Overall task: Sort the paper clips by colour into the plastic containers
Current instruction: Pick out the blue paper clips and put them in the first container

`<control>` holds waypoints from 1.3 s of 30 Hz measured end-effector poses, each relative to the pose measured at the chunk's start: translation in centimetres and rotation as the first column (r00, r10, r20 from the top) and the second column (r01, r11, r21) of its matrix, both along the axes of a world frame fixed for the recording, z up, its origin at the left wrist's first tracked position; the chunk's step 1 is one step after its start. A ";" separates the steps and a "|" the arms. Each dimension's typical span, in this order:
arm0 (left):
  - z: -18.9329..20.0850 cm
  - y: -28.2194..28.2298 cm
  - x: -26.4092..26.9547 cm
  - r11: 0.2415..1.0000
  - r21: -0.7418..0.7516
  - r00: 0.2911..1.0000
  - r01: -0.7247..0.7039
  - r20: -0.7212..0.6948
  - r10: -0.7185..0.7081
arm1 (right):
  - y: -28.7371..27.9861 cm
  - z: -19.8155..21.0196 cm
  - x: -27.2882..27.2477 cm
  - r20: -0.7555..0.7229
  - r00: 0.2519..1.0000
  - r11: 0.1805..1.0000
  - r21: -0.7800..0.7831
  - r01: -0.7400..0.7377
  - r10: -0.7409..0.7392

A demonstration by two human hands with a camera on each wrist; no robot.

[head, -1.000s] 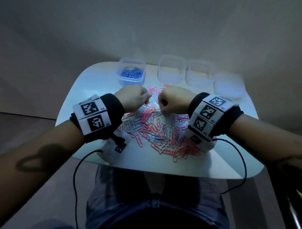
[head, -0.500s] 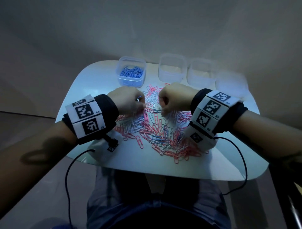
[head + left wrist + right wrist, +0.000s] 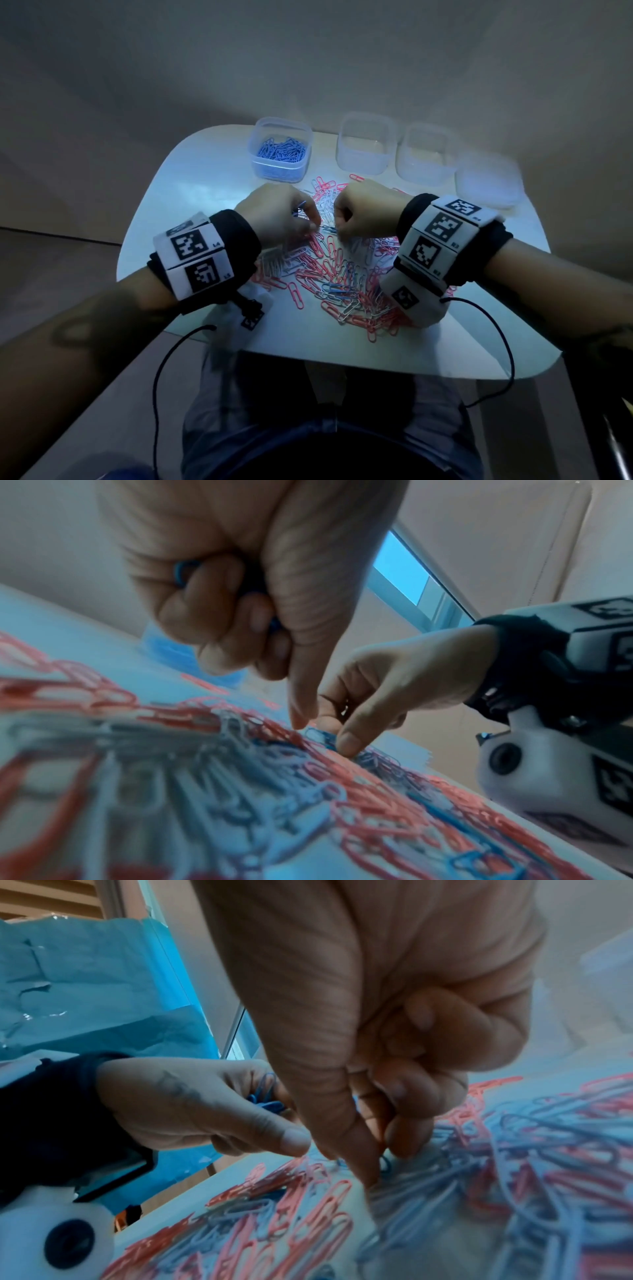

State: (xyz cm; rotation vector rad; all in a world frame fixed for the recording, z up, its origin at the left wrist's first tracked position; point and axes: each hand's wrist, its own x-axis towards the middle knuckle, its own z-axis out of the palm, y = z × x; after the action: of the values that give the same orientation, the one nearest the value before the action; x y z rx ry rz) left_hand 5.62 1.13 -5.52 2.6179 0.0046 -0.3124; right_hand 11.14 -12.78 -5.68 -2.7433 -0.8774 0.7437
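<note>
Meanwhile left hand (image 3: 279,212) clenches blue clips (image 3: 265,1096); right hand (image 3: 368,212) pinches one flat-lying blue clip (image 3: 385,1164).

Not much to read here, honestly. The only lettering sits on your wrist gear, seen from the head camera. The left wristband (image 3: 195,255) carries black-and-white square code markers, and tiny tags printed at their corners look like "L4" (image 3: 216,244) on the upper one and "L5" (image 3: 226,275) on the lower one. The right wristband (image 3: 442,240) has the same kind of markers, tagged what looks like "R3" (image 3: 455,245) and "R2" (image 3: 436,272). A third tag higher up is too small to make out. In the wrist views the markers are cut off and blurred.
</note>
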 end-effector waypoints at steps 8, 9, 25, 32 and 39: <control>0.8 1.0 -0.2 0.607 -0.672 0.904 -0.425 -0.284 0.319 | -1.7 2.4 -0.2 -0.149 0.982 0.962 0.231 0.145 -0.112; 0.7 0.9 -0.4 0.377 -0.770 0.851 -0.514 -0.404 0.336 | -1.6 3.1 -0.5 -0.210 0.969 0.929 0.317 0.192 -0.129; 0.0 3.6 -3.8 -0.154 -0.761 0.725 -0.631 -0.648 0.233 | 2.2 1.3 -3.0 0.019 1.000 0.983 0.185 -0.016 0.013; 0.1 3.1 -4.2 0.842 -0.438 0.915 -0.316 -0.376 0.148 | 1.8 0.8 -2.0 -0.013 1.000 1.000 -0.008 -0.011 0.010; 0.6 1.0 -2.9 1.000 0.022 0.990 0.018 -0.137 -0.015 | 0.8 0.8 -1.5 -0.078 0.996 0.999 0.030 0.036 -0.033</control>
State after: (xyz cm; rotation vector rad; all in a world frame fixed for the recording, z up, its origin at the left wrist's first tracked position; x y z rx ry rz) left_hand 2.68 2.14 -4.93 2.6152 0.0332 -0.5007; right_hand 9.61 -11.98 -4.89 -2.6756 -0.8168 0.8162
